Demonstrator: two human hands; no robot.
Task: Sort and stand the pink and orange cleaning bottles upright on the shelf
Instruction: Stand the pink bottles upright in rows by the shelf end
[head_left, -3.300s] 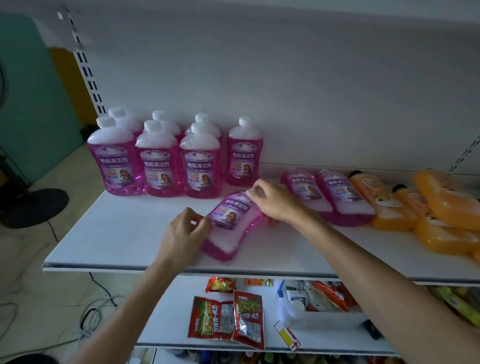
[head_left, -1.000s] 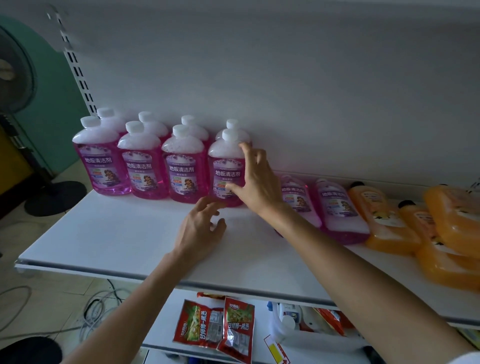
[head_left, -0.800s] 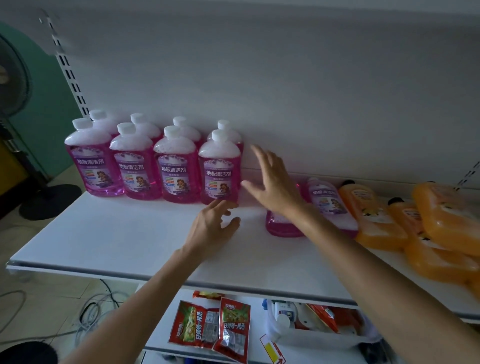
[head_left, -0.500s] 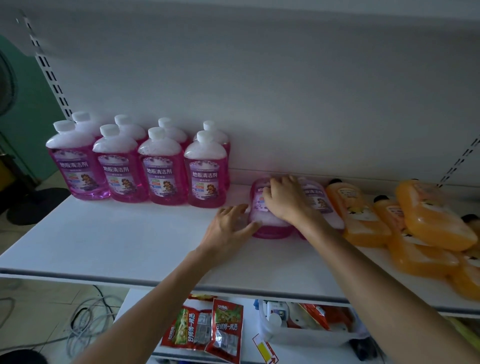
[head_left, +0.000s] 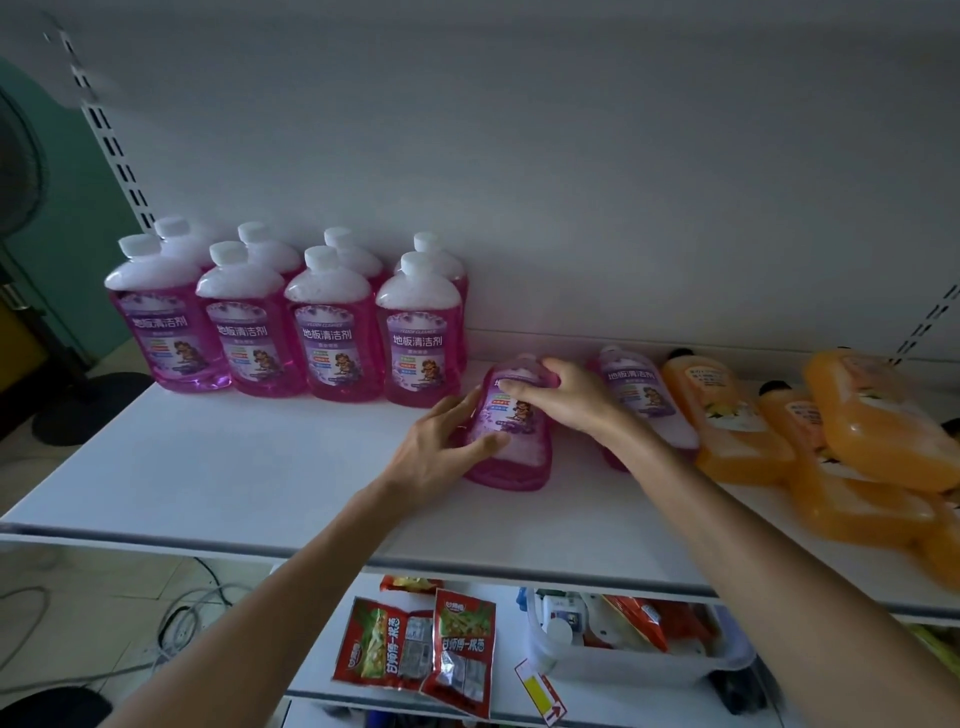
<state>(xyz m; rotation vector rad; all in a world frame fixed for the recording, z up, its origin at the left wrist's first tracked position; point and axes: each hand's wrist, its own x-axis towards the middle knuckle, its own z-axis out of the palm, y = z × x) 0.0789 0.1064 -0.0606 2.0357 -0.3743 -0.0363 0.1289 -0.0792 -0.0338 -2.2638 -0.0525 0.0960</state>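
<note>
Left hand (head_left: 436, 452), right hand (head_left: 571, 400) — clasp bottle (head_left: 514, 415).

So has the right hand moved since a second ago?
Yes. The right hand left the rightmost standing pink bottle and went right, onto the lying pink bottle, gripping its top end.

both hands (head_left: 441, 447) (head_left: 563, 397) round a lying pink bottle (head_left: 511, 439) on the shelf (head_left: 234, 467)
</note>
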